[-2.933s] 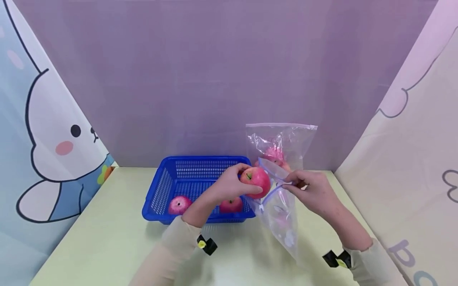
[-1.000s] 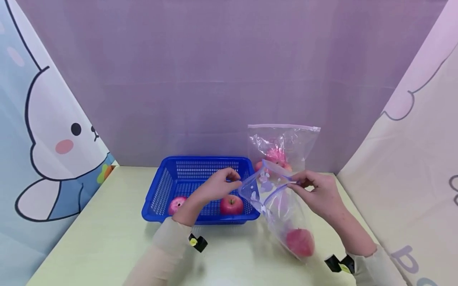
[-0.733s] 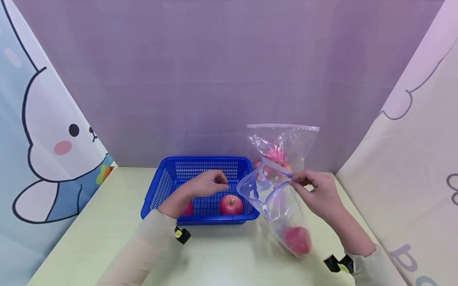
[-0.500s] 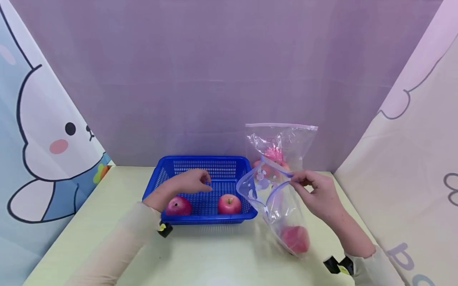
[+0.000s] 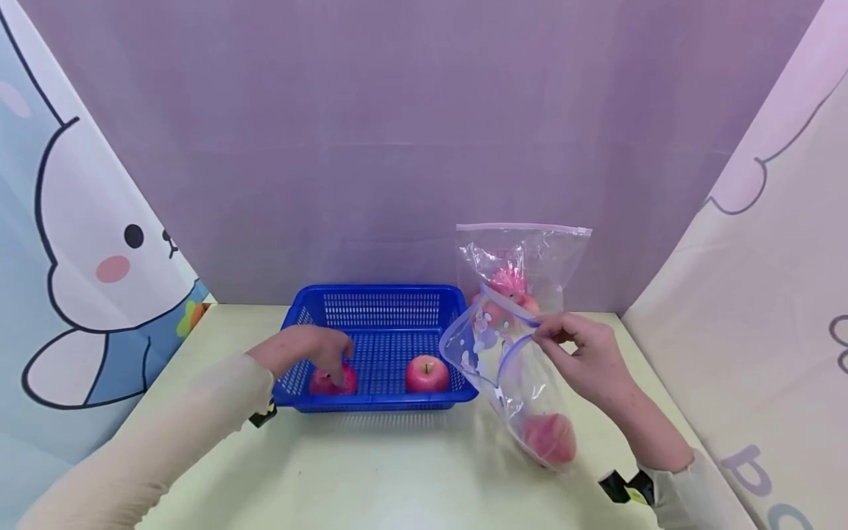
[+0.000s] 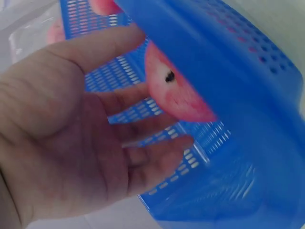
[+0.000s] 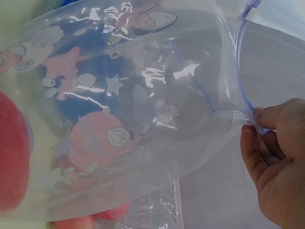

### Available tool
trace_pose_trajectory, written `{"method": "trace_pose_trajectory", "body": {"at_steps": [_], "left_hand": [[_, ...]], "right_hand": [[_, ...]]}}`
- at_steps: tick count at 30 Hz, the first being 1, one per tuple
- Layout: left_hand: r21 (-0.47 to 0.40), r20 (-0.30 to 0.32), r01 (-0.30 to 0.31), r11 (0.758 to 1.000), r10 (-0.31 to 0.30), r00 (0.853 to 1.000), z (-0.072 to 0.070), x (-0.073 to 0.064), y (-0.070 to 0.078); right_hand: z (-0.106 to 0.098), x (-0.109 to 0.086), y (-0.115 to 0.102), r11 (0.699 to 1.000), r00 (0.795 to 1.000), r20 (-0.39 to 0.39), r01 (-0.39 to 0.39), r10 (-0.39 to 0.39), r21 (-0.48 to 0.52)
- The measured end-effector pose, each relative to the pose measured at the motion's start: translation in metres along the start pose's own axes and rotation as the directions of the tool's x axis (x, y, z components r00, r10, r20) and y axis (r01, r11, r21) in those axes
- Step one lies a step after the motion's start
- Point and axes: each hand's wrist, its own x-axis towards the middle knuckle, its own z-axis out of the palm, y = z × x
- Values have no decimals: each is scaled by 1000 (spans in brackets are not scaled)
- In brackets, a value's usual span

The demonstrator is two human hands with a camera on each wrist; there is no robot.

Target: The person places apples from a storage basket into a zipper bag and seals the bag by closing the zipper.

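Observation:
My left hand (image 5: 326, 350) reaches into the blue plastic basket (image 5: 391, 401), fingers spread around a pink apple (image 5: 324, 383). In the left wrist view, this apple (image 6: 174, 90) shows a pale patch with a black spot; the basket rim hides part of it. The thumb lies apart from the fingers; firm contact is unclear. A second red apple (image 5: 427, 374) sits stem up at the basket's right. My right hand (image 5: 586, 357) pinches the purple-edged mouth of a clear printed zip bag (image 5: 526, 386), which gapes toward the basket. One apple (image 5: 550, 438) lies at its bottom.
Behind the held bag, another clear slider bag (image 5: 563, 254) stands against the purple-grey backdrop (image 5: 424, 147) with several pink-red fruits in it. Printed cloths flank the pale yellow table (image 5: 371, 471) on both sides.
An apple held by the left hand earlier has gone into the printed bag. The left hand has since moved left and down to the pink apple. The right hand still holds the bag's mouth.

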Motion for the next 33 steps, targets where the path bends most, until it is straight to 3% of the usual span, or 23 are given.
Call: {"method": "trace_pose_trajectory", "body": {"at_steps": [5, 11, 18, 19, 21, 24, 26, 27, 33], "left_hand": [[67, 70, 1, 998, -6, 998, -11, 11, 0], [-21, 153, 40, 999, -37, 987, -24, 21, -1], [-89, 204, 128, 988, -108, 973, -18, 34, -9], [-103, 233, 133, 986, -106, 967, -16, 36, -10], [-146, 284, 199, 969, -152, 947, -14, 39, -10], [-191, 347, 334, 923, -254, 903, -12, 40, -7], [-203, 358, 421, 884, -333, 872, -11, 39, -4], [-192, 359, 437, 879, -351, 865, -11, 38, -2], [-69, 342, 438, 896, -392, 854, -15, 35, 10]], "right_hand": [[-1, 2, 0, 1000, 1000, 10, -2, 2, 16], [0, 4, -6, 999, 1000, 5, 11, -11, 32], [2, 10, -21, 999, 999, 6, 40, -40, 37], [1, 11, -25, 998, 999, 5, 42, -42, 36], [1, 12, -29, 998, 999, 9, 41, -41, 40], [3, 11, -21, 998, 999, 14, 35, -35, 44], [5, 8, -13, 998, 999, 23, 26, -27, 49], [5, 6, -10, 999, 999, 26, 21, -23, 50], [6, 2, -2, 999, 999, 31, 8, -10, 52]]}}
